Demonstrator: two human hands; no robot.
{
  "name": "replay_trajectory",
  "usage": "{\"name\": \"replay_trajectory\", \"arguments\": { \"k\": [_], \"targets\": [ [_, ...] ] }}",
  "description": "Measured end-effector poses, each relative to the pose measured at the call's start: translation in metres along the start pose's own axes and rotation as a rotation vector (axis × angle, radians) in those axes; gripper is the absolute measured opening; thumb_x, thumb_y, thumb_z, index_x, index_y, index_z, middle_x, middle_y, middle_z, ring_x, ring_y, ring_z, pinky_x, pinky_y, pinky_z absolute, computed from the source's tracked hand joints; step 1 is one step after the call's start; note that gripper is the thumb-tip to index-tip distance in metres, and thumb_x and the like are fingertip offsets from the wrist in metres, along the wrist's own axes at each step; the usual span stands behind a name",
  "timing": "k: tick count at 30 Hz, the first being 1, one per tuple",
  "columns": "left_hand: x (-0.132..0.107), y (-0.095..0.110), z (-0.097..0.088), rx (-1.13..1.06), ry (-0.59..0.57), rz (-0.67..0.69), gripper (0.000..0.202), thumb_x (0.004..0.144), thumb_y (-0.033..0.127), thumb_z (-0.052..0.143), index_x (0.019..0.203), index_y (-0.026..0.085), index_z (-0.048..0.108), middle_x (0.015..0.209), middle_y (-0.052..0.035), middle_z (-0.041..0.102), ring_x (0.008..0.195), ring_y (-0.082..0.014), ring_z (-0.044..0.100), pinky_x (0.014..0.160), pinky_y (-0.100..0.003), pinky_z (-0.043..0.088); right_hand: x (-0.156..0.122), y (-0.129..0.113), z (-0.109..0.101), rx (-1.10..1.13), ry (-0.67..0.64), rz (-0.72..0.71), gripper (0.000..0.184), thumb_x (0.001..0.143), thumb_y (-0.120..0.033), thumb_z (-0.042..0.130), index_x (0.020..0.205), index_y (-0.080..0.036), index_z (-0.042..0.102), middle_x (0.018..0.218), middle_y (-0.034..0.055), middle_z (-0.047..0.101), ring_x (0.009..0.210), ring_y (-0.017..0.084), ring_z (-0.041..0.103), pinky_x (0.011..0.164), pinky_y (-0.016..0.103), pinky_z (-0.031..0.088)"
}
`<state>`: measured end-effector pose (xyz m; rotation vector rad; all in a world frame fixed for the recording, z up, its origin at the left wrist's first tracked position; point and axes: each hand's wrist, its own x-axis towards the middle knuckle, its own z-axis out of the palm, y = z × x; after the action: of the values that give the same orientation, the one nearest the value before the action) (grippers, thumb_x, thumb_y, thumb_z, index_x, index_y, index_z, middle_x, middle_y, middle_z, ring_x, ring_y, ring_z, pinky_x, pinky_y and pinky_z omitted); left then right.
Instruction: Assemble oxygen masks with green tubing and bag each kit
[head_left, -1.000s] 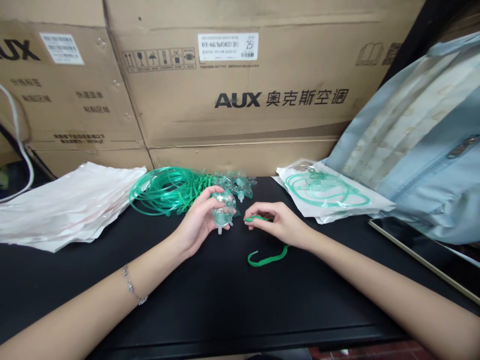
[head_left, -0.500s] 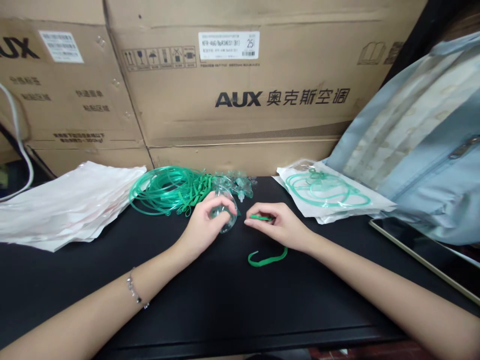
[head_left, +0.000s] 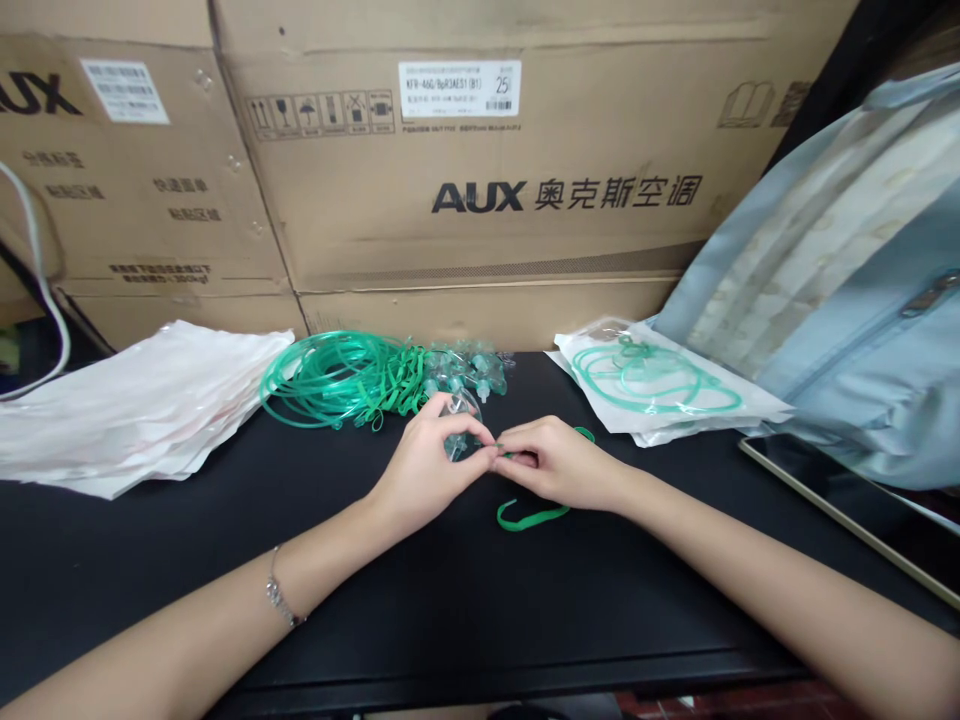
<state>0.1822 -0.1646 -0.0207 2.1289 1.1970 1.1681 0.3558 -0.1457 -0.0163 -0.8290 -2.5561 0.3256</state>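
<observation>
My left hand (head_left: pixel 427 462) is closed round a small clear plastic mask (head_left: pixel 459 428) at the middle of the black table (head_left: pixel 450 600). My right hand (head_left: pixel 559 462) is closed in a pinch on one end of a green elastic strap (head_left: pixel 529 517), whose loose tail curls on the table below the hand. The fingertips of both hands meet at the mask's right side. Just behind the hands lies a coil of green tubing (head_left: pixel 330 378) with more clear masks (head_left: pixel 472 368) beside it.
A stack of flat white plastic bags (head_left: pixel 127 405) lies at the left. Sealed bags holding green tubing (head_left: pixel 660 385) lie at the right, beside a pale blue bag (head_left: pixel 847 300). Cardboard boxes (head_left: pixel 480 170) wall the back. A tablet's edge (head_left: pixel 847 510) shows at the right.
My left hand has turned the mask and lowered it toward the right. My right hand has brought the strap's end left until both hands' fingertips touch.
</observation>
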Motion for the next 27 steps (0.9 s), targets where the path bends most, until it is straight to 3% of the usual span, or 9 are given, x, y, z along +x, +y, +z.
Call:
{"name": "replay_trajectory", "arguments": {
  "k": [6,9,13,16,18,23,27],
  "targets": [
    [0.003,0.001,0.001,-0.080,0.193,-0.123,0.005,0.065,0.016,0.055,0.060,0.017,0.057,0.078,-0.0016,0.052,0.084,-0.0166,0.052,0.082,-0.031,0.039,-0.002,0.001,0.002,-0.044,0.231,-0.006,0.025,0.081,-0.033,0.056,0.096,-0.015,0.063,0.065,0.0005,0.061,0.046,0.007,0.041,0.049,0.019,0.034],
    [0.003,0.004,0.002,-0.177,0.142,-0.160,0.010,0.068,0.019,0.050,0.059,0.018,0.053,0.075,-0.0006,0.054,0.081,-0.0163,0.051,0.080,-0.030,0.039,-0.003,0.000,0.003,-0.074,0.282,-0.054,0.022,0.082,-0.031,0.054,0.095,-0.015,0.062,0.067,0.0005,0.063,0.044,0.006,0.044,0.049,0.019,0.036],
    [0.003,0.008,0.004,-0.232,0.075,-0.168,0.015,0.071,0.023,0.047,0.057,0.019,0.049,0.071,-0.0002,0.057,0.083,-0.0175,0.051,0.079,-0.029,0.038,-0.003,-0.005,0.002,-0.105,0.369,-0.160,0.018,0.086,-0.025,0.048,0.088,-0.016,0.064,0.072,0.0034,0.063,0.058,0.009,0.053,0.056,0.020,0.041],
    [0.003,0.008,0.004,-0.247,0.051,-0.186,0.016,0.073,0.024,0.048,0.058,0.019,0.049,0.072,-0.0006,0.058,0.084,-0.0181,0.052,0.080,-0.029,0.038,-0.003,-0.008,0.000,-0.125,0.357,-0.187,0.019,0.087,-0.022,0.045,0.089,-0.015,0.063,0.076,0.0060,0.061,0.066,0.012,0.054,0.059,0.022,0.044],
    [0.003,0.006,0.003,-0.272,0.042,-0.186,0.016,0.075,0.025,0.048,0.060,0.019,0.050,0.077,-0.0013,0.059,0.087,-0.0186,0.052,0.082,-0.030,0.039,-0.003,-0.010,0.000,-0.118,0.333,-0.166,0.019,0.087,-0.020,0.044,0.091,-0.014,0.062,0.074,0.0050,0.062,0.061,0.010,0.053,0.056,0.021,0.043],
    [0.001,0.000,0.000,-0.287,0.119,-0.054,0.011,0.079,0.021,0.046,0.087,0.021,0.054,0.097,-0.0027,0.054,0.098,-0.0187,0.048,0.092,-0.034,0.035,-0.006,-0.009,0.002,-0.103,0.387,-0.056,0.018,0.085,-0.024,0.048,0.087,-0.013,0.062,0.059,0.0003,0.062,0.038,0.004,0.039,0.043,0.018,0.032],
    [0.000,-0.001,0.000,-0.305,0.190,0.022,0.039,0.076,0.017,0.052,0.114,0.023,0.041,0.107,-0.0039,0.050,0.105,-0.0177,0.046,0.094,-0.034,0.035,-0.005,-0.011,0.002,-0.059,0.411,-0.007,0.019,0.084,-0.026,0.049,0.081,-0.014,0.063,0.055,-0.0013,0.058,0.035,0.003,0.032,0.040,0.018,0.028]
  ]
}}
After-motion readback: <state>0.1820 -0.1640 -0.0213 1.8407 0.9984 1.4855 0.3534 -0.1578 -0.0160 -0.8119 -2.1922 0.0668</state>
